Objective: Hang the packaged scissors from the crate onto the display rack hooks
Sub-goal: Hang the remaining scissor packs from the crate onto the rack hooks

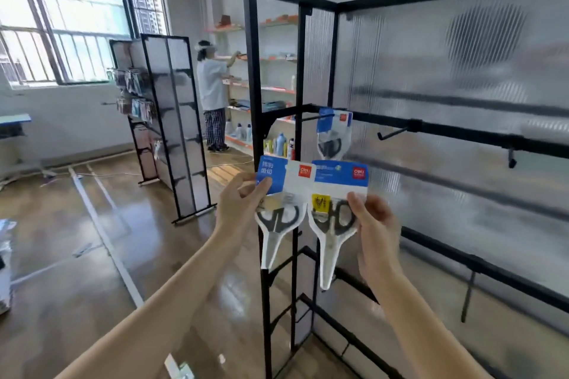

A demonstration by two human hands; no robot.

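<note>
My left hand [238,203] pinches one packaged scissors [281,194] by its blue-and-white card, blades pointing down. Beside it, my right hand [374,221] grips a second packaged scissors [334,212] at the side of its blister. Both packs hang side by side in front of the black display rack [462,132]. A third scissors pack [334,132] hangs on a hook [311,117] at the rack's corner, above my hands. An empty hook [394,132] sticks out of the crossbar to the right. The crate is not in view.
The rack has translucent ribbed panels and several black crossbars, with another hook [511,158] further right. A second narrow rack [172,120] with hung goods stands left on the glossy floor. A person [212,95] works at wall shelves behind.
</note>
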